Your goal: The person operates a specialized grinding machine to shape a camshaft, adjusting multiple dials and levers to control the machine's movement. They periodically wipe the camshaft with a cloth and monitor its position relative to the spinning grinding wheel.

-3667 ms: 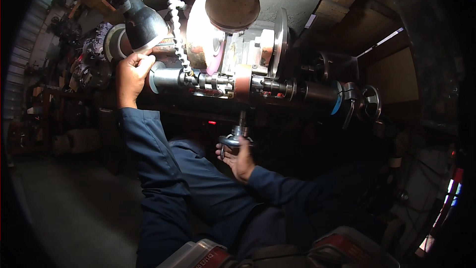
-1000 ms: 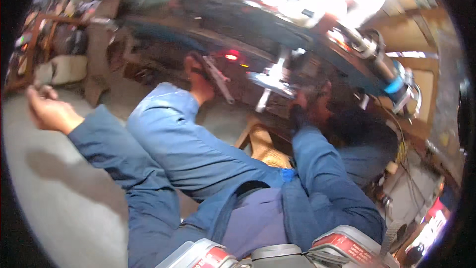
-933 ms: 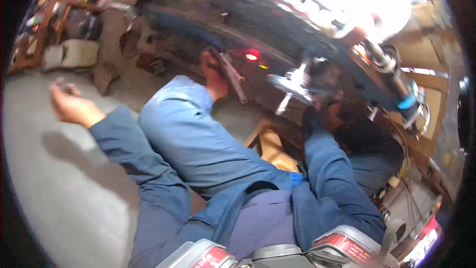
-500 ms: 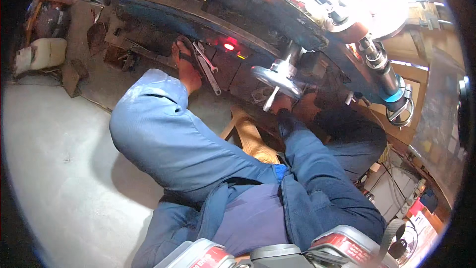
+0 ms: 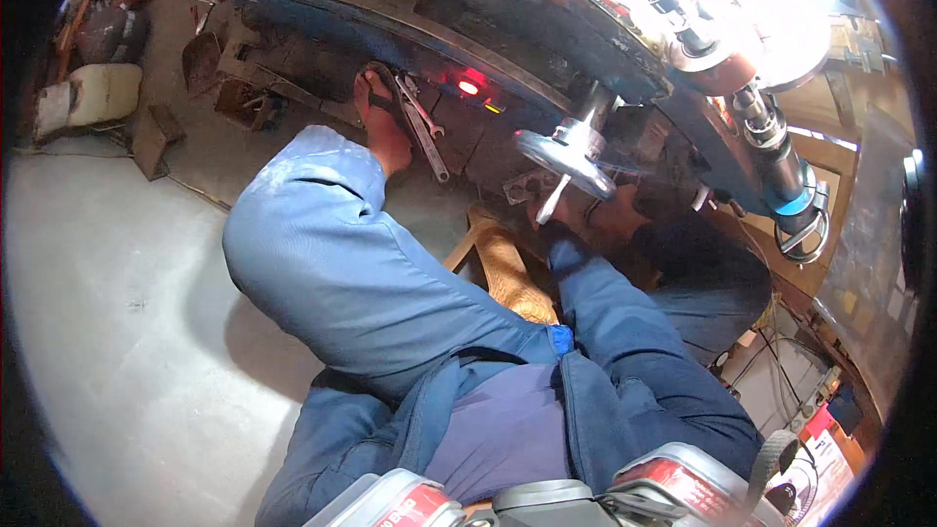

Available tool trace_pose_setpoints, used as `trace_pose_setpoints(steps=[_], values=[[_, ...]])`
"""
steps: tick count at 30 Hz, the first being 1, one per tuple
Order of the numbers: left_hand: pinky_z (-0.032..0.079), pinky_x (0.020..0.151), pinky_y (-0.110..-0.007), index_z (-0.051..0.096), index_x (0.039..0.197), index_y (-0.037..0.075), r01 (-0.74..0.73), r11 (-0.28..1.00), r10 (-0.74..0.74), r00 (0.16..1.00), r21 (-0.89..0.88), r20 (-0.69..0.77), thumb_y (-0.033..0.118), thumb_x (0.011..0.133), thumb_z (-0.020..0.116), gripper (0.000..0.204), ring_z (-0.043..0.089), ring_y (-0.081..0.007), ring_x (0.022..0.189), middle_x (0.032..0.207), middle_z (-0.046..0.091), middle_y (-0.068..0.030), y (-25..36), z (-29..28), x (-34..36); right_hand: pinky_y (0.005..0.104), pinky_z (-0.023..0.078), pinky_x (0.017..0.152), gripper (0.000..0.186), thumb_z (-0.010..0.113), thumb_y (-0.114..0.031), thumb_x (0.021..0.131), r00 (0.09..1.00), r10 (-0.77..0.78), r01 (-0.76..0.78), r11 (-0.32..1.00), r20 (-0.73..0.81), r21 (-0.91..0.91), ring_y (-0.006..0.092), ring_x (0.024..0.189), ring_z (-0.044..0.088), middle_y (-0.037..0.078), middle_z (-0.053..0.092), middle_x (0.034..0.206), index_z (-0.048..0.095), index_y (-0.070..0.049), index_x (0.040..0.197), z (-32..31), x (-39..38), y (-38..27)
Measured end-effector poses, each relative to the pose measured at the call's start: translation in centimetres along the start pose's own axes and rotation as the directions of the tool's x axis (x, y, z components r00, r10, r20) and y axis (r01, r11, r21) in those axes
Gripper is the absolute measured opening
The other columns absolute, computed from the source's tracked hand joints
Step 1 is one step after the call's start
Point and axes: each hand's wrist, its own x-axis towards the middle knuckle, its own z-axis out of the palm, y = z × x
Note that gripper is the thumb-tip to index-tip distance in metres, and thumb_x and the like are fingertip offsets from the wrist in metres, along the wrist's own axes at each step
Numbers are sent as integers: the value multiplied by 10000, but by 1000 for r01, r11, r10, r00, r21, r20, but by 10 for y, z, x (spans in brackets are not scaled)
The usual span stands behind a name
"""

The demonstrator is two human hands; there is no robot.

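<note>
My right sleeve reaches forward toward a bright metal handwheel on the machine. Low beside the wheel's crank handle, my right hand is in shadow and partly covered by the handle. Its fingers are too dark to make out, and I cannot tell whether it touches anything. My left hand is not in view. Several wrenches lie next to my sandaled left foot, under the machine's edge.
Brightly lit round machine parts are at upper right, above a black cylinder with a blue band. A red lamp glows under the machine. A wooden piece stands between my legs. A whitish jug sits far left.
The whole view has shifted slightly, so the machine and legs appear a little farther right. My right hand has moved slightly left relative to the handwheel. The crank handle keeps its angle.
</note>
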Motion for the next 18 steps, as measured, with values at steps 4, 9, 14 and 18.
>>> trace_pose_setpoints(steps=[4,9,14,18], values=[[460,735,-295,582,1123,4,-3,1000,3,1000,9,12,188,897,595,291,593,-218,942,1133,606,-163,-1,4,0,462,521,789,395,664,-419,761,1000,16,-16,1000,17,0,372,849,627,179,656,900,676,-76,958,-1,-6,-4],[457,755,-308,580,1125,5,-14,1000,13,1000,11,18,172,890,596,289,588,-230,957,1138,598,-164,-2,6,0,460,513,805,405,664,-419,766,998,59,-59,998,24,-21,372,873,620,182,649,925,669,-74,979,-11,10,0],[455,775,-321,578,1127,6,-23,1000,23,1000,15,8,157,883,597,287,583,-241,973,1143,591,-166,-3,1,0,458,505,821,416,663,-419,772,995,88,-85,995,44,-54,372,897,613,186,643,950,661,-72,1000,-16,43,-4],[453,791,-331,577,1128,6,-30,999,29,999,15,13,145,877,597,287,578,-251,986,1147,585,-167,-1,4,-1,457,498,834,425,663,-420,776,991,119,-114,991,63,-76,372,916,608,189,638,970,655,-70,1017,-12,47,-8]])
